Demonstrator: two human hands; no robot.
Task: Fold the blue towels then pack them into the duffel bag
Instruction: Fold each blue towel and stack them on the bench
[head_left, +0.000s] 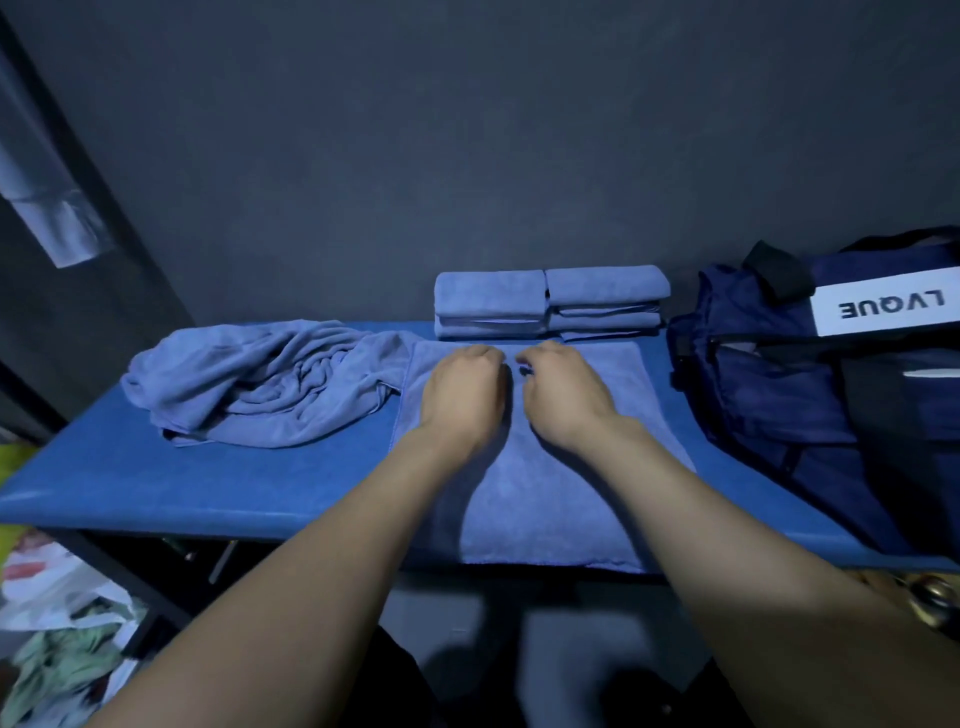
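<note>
Pinching the far edge of the soft blue towel (540, 467) spread on the tabletop (156, 483), my left hand (462, 387) and right hand (563, 389) curl together; limp cloth, best held by corners.

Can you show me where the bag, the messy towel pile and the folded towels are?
duffel bag (810, 395): head view, its dark blue side.
crumpled towels (260, 387): head view, middle of heap.
folded towels (550, 304): head view, stack's front.

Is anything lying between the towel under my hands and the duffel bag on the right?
Nothing visible: bare table separates the flat towel from the duffel bag. The folded stacks sit behind, the crumpled pile left.
</note>
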